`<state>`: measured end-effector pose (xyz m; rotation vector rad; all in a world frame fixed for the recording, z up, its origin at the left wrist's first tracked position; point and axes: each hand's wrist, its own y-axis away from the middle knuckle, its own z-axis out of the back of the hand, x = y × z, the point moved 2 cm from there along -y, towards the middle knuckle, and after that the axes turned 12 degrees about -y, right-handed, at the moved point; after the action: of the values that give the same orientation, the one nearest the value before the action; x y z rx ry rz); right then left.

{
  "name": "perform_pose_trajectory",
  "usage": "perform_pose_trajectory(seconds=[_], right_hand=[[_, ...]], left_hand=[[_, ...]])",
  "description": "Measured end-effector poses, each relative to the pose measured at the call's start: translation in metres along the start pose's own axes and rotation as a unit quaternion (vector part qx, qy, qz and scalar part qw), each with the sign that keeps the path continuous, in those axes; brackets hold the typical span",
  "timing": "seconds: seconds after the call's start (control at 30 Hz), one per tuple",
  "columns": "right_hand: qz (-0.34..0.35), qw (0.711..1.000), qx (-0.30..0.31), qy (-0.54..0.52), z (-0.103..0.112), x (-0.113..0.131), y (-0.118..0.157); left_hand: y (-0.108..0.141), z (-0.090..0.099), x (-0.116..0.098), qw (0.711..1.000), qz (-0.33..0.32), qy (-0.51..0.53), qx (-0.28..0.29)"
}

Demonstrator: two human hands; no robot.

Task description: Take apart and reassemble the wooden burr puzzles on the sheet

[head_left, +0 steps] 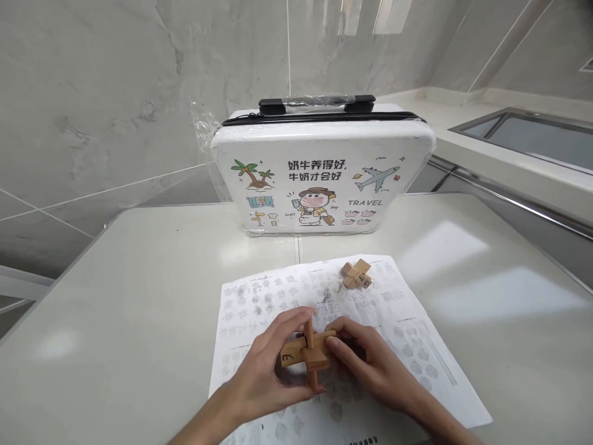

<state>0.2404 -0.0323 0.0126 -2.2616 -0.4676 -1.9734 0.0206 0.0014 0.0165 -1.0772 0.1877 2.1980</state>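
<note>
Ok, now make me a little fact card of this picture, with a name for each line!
Left hand: the left hand pinches an upright stick of the wooden blocks, top and bottom
Right hand: the right hand holds their other side
Under the hands: white paper printed with faint drawings
Also on the paper: a second block bundle, beyond the right hand
Standing behind: a white suitcase with cartoon pictures
Underneath it all: a pale, shiny table

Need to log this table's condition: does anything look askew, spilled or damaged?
Nothing looks spilled or broken. Two mild oddities: the printed sheet beneath the held wooden pieces lies turned, askew to the table, and the white case stands in clear plastic wrap, loose and crumpled at its upper left.
</note>
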Motion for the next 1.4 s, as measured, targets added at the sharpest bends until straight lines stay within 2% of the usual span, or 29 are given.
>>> perform_pose_trajectory(seconds=[0.17, 0.4, 0.53, 0.63, 0.77, 1.07, 1.17, 1.4], right_hand=[[-0.016, 0.999, 0.005, -0.049, -0.003, -0.001, 0.000], [-0.039, 0.995, 0.041, -0.084, -0.006, 0.001, 0.003], [-0.035, 0.993, 0.034, -0.103, -0.007, -0.001, 0.003], [0.002, 0.998, 0.007, -0.061, -0.007, -0.002, 0.004], [0.043, 0.999, -0.011, 0.004, -0.007, -0.001, 0.006], [0.056, 0.997, 0.014, 0.049, -0.008, -0.005, 0.009], [0.052, 0.995, 0.019, 0.079, -0.007, -0.008, 0.010], [0.059, 0.991, 0.029, 0.117, -0.010, -0.006, 0.009]], left_hand=[[0.000, 0.001, 0.000, 1.000, -0.020, -0.014, -0.014], [-0.002, 0.000, -0.002, 1.000, -0.023, 0.000, -0.007], [-0.004, 0.000, -0.002, 0.999, 0.015, 0.026, 0.013], [-0.002, 0.002, 0.001, 0.997, 0.052, 0.036, 0.033], [0.001, 0.003, 0.006, 0.993, 0.070, 0.085, 0.032], [-0.004, 0.006, 0.002, 0.976, 0.111, 0.178, 0.053], [-0.003, 0.006, 0.001, 0.977, 0.108, 0.180, 0.039], [-0.002, 0.007, -0.004, 0.973, 0.085, 0.209, -0.048]])
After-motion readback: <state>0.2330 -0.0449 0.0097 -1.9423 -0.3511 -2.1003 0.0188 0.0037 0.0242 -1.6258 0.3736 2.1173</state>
